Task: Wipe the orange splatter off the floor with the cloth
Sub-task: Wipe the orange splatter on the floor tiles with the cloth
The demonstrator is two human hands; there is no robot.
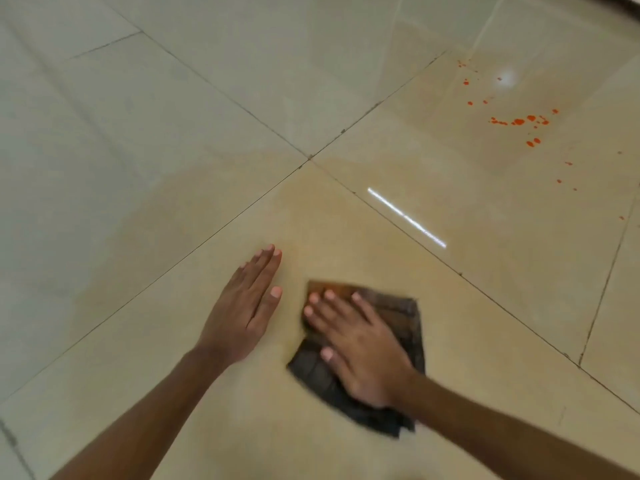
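1. Glossy beige floor [346,81] tiles fill the whole view, their grout lines crossing near the centre, with a bright streak of reflected light just past it.
2. Orange splatter [519,122] sits at about two o'clock from the centre, a cluster of drops with smaller specks trailing away toward three o'clock.
3. Down at five o'clock lies the cloth [391,317], dark, folded and flat on a tile, well apart from the splatter.
4. Pressing it down is the right hand [360,344], palm flat and fingers spread over it, not clenched around it.
5. Just beside it at seven o'clock, the left hand [246,306] lies flat on bare tile, fingers straight and together, holding nothing; it looks like a brace.
6. Judged from this, the wiping stroke has not yet reached the stain, so most of the task remains.
7. Next move probably calls for sliding the cloth under pressure toward two o'clock and across the drops.
8. No containers are in view.
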